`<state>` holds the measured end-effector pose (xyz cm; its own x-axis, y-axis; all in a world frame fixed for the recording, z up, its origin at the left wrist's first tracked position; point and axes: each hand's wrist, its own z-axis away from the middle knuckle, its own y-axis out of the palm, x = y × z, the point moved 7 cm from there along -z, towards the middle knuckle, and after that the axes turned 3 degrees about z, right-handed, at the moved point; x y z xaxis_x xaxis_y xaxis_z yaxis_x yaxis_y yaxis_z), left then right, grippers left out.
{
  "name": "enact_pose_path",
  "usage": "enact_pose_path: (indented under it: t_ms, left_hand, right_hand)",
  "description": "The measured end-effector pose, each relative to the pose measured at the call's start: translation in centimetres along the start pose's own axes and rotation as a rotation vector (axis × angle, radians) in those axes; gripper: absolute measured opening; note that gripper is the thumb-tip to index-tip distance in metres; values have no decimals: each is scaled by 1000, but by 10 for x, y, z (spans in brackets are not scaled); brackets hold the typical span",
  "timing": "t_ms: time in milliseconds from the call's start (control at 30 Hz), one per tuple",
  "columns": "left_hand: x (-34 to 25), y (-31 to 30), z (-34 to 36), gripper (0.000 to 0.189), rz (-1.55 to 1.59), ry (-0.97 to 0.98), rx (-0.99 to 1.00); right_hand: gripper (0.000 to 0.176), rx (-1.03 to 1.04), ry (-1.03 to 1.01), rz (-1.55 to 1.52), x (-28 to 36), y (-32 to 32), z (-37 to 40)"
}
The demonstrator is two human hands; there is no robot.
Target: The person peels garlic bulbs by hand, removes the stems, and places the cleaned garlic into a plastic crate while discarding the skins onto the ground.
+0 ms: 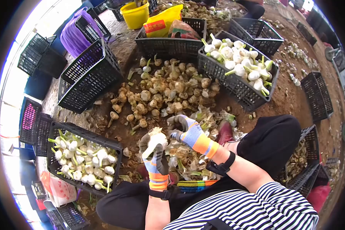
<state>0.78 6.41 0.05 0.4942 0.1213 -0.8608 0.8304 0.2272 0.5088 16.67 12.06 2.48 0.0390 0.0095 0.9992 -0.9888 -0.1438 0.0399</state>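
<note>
— Dirt floor point(291, 101) everywhere, crates all around. What's actually going on near the person?

— Garlic, loads of it. The left hand point(154, 153) is wrapped around a garlic bulb point(158, 140), which sits up in front of the person's lap, pale with some papery skin on top.

— And the other one?

— The right hand point(188, 132) is just beside the bulb, fingers bent, gap between them and the thumb. Both hands wear blue-grey and orange gloves.

— What's on the ground?

— Just past the hands, a big heap of brownish unpeeled garlic point(157, 92). Nearer, between the legs, loose garlic skins point(189, 163).

— So where are the clean ones?

— Two spots. One black crate point(118, 163) at near left is full of white bulbs with green stems, and another black crate point(234, 86) at far right is heaped with more.

— And that yellow stuff at the back?

— Yellow bucket point(134, 16) at far left of centre, then a yellow bag point(165, 18) in a dark crate point(165, 46) right by it.
</note>
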Motion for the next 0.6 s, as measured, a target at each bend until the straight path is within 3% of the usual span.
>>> enact_pose_path:
  t_ms: [67,167,233,367,433,500,567,600]
  left_hand:
    - [1,5,1,46,-39,40,62]
    - [-8,16,3,42,-382,173,74]
    - [-8,17,3,44,-406,208,95]
    - [-5,20,10,42,-360,185,87]
    - [-6,12,9,39,-218,188,-48]
    - [-12,9,9,37,-224,173,-104]
    - [-9,-2,6,30,-150,39,-156]
    - [-8,-6,3,29,-175,64,-154]
  right_hand:
    - [40,56,-32,119,25,4,6]
    - [49,100,-187,480,45,16,10]
    - [54,116,-119,592,44,18,12]
    - [58,123,-121,612,22,22,8]
    - [56,146,27,467,4,20,5]
    - [50,129,-24,344,8,22,5]
    - [47,181,73,313,3,27,9]
    - [43,133,-13,373,-5,29,8]
